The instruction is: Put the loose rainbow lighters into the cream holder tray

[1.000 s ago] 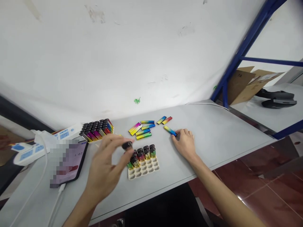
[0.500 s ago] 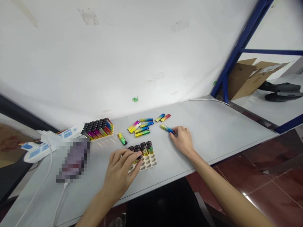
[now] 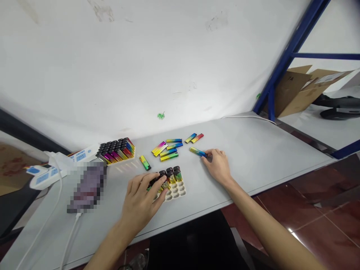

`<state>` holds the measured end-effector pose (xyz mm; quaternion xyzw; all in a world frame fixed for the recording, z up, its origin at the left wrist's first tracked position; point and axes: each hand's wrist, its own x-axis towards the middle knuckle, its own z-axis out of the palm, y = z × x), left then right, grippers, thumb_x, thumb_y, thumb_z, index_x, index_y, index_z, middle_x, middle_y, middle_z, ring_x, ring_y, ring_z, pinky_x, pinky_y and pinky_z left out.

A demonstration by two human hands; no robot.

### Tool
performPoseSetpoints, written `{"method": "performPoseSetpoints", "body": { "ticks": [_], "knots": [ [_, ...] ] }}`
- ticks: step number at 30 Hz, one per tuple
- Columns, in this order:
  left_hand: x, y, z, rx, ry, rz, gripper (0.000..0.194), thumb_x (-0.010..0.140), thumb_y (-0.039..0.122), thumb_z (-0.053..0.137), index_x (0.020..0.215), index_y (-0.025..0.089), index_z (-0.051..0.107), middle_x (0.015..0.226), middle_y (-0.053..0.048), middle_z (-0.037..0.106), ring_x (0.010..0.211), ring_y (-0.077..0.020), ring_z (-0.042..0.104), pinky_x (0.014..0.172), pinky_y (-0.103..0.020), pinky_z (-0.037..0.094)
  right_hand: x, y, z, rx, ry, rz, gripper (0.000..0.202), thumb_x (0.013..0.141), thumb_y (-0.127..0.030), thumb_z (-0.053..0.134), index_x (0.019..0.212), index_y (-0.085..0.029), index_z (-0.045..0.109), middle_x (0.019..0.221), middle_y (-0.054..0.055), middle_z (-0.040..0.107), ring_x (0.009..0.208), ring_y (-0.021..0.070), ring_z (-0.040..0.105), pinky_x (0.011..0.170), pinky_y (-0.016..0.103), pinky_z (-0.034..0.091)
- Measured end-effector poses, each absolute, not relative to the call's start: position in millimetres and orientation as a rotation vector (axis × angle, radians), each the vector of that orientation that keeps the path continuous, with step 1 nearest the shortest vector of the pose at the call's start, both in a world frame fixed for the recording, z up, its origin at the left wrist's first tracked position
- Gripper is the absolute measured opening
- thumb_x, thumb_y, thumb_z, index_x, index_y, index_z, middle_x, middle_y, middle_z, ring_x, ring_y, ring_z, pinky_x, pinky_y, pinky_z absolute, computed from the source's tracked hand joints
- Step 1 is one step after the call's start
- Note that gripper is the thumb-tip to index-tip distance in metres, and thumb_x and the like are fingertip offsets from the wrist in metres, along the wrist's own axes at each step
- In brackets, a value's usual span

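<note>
My left hand (image 3: 143,197) reaches over a white tray (image 3: 176,190) with round holes, its fingers curved around the black top of a lighter standing in it. Several lighters (image 3: 177,174) stand upright in the tray's back rows; part of the tray is hidden under the hand. To the right, my right hand (image 3: 218,165) has its thumb and fingers closed on the dark end of a blue and yellow lighter (image 3: 198,152) that lies on the table. Loose coloured lighters (image 3: 169,156) lie behind the tray, and a green and yellow one (image 3: 145,162) lies left of them.
A full block of lighters (image 3: 116,150) stands at the back left. Beside it are a power strip (image 3: 50,178), a blurred-out object (image 3: 88,187) and white cables. The table (image 3: 253,150) meets a wall behind and a blue frame (image 3: 271,101) at right, with a cardboard box (image 3: 298,90) beyond.
My left hand has shifted slightly left and back over the tray, uncovering a bit more of it. My right hand stays at the blue and yellow lighter. The view has shifted slightly.
</note>
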<state>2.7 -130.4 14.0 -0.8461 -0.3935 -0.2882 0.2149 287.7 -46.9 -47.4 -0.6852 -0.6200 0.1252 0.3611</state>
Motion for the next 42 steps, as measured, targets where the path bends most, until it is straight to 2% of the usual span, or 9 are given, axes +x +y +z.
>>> {"method": "performPoseSetpoints", "body": {
  "ticks": [6, 13, 17, 20, 24, 27, 29, 33, 42],
  "knots": [
    [-9, -110, 30, -2.476, -1.345, -0.964, 0.02, 0.095, 0.02, 0.053, 0.113, 0.022, 0.063, 0.104, -0.007, 0.067, 0.098, -0.0231, 0.058, 0.092, -0.041, 0.044, 282, -46, -34, -1.367, -1.36, 0.762, 0.029, 0.085, -0.036, 0.064, 0.109, -0.02, 0.067, 0.103, 0.006, 0.069, 0.089, 0.0199, 0.063, 0.085, 0.037, 0.05],
    [9, -53, 66, -2.9, -1.624, -0.656, 0.038, 0.097, 0.041, 0.047, 0.132, 0.027, 0.054, 0.13, -0.006, 0.062, 0.122, -0.0266, 0.054, 0.099, -0.041, 0.044, 228, -33, 5, -0.922, -1.636, 1.013, 0.026, 0.085, -0.033, 0.068, 0.11, -0.025, 0.071, 0.11, 0.003, 0.071, 0.082, 0.0149, 0.065, 0.078, 0.032, 0.053],
    [7, -28, 64, -3.16, -1.797, -0.636, 0.029, 0.099, 0.039, 0.037, 0.111, 0.025, 0.06, 0.091, -0.003, 0.071, 0.084, -0.0209, 0.067, 0.075, -0.033, 0.05, 204, -17, 12, -0.878, -1.69, 0.959, 0.026, 0.09, -0.035, 0.063, 0.113, -0.025, 0.068, 0.108, 0.003, 0.073, 0.087, 0.0162, 0.067, 0.079, 0.032, 0.053],
    [-6, -21, 45, -3.005, -2.145, -0.992, 0.023, 0.096, 0.042, 0.042, 0.091, 0.023, 0.054, 0.066, 0.002, 0.06, 0.058, -0.0149, 0.059, 0.056, -0.027, 0.046, 204, 2, 3, -1.023, -1.778, 0.686, 0.024, 0.095, -0.036, 0.056, 0.111, -0.022, 0.068, 0.106, 0.005, 0.073, 0.098, 0.0198, 0.064, 0.087, 0.036, 0.051],
    [-23, -21, 17, -2.532, -2.431, -2.021, 0.016, 0.092, 0.037, 0.044, 0.094, 0.023, 0.049, 0.068, 0.005, 0.057, 0.044, -0.0101, 0.047, 0.037, -0.019, 0.031, 214, 24, -21, -1.314, -1.978, 0.211, 0.028, 0.099, -0.031, 0.047, 0.108, -0.019, 0.071, 0.108, 0.009, 0.07, 0.104, 0.0263, 0.055, 0.098, 0.043, 0.043],
    [-26, -21, 6, -2.165, -2.359, -2.615, 0.017, 0.089, 0.039, 0.048, 0.095, 0.023, 0.051, 0.058, 0.007, 0.05, 0.038, -0.0086, 0.039, 0.034, -0.017, 0.023, 220, 29, -34, -1.44, -2.061, 0.061, 0.034, 0.1, -0.03, 0.042, 0.115, -0.02, 0.071, 0.113, 0.011, 0.066, 0.107, 0.0282, 0.05, 0.099, 0.044, 0.041],
    [-24, -21, 3, -1.978, -2.332, -2.845, 0.03, 0.091, 0.05, 0.045, 0.088, 0.021, 0.054, 0.051, 0.007, 0.043, 0.036, -0.0078, 0.034, 0.034, -0.018, 0.023, 222, 28, -38, -1.477, -2.084, 0.013, 0.033, 0.099, -0.03, 0.044, 0.116, -0.021, 0.071, 0.112, 0.011, 0.064, 0.106, 0.0288, 0.048, 0.098, 0.044, 0.041],
    [-21, -19, -1, -1.782, -2.555, -2.874, 0.049, 0.089, 0.062, 0.044, 0.069, 0.018, 0.055, 0.043, 0.006, 0.035, 0.032, -0.0067, 0.029, 0.034, -0.019, 0.021, 223, 23, -38, -1.533, -2.062, -0.024, 0.031, 0.096, -0.031, 0.05, 0.115, -0.022, 0.072, 0.107, 0.011, 0.063, 0.103, 0.0296, 0.046, 0.093, 0.044, 0.042],
    [-22, -24, 16, -1.637, -2.534, -2.997, 0.017, 0.086, 0.035, 0.04, 0.081, 0.023, 0.051, 0.04, 0.008, 0.034, 0.033, -0.0095, 0.026, 0.035, -0.019, 0.02, 224, 19, -38, -1.566, -2.027, -0.001, 0.029, 0.094, -0.031, 0.054, 0.114, -0.02, 0.071, 0.109, 0.012, 0.063, 0.105, 0.0305, 0.047, 0.094, 0.045, 0.042]
  ]
}}
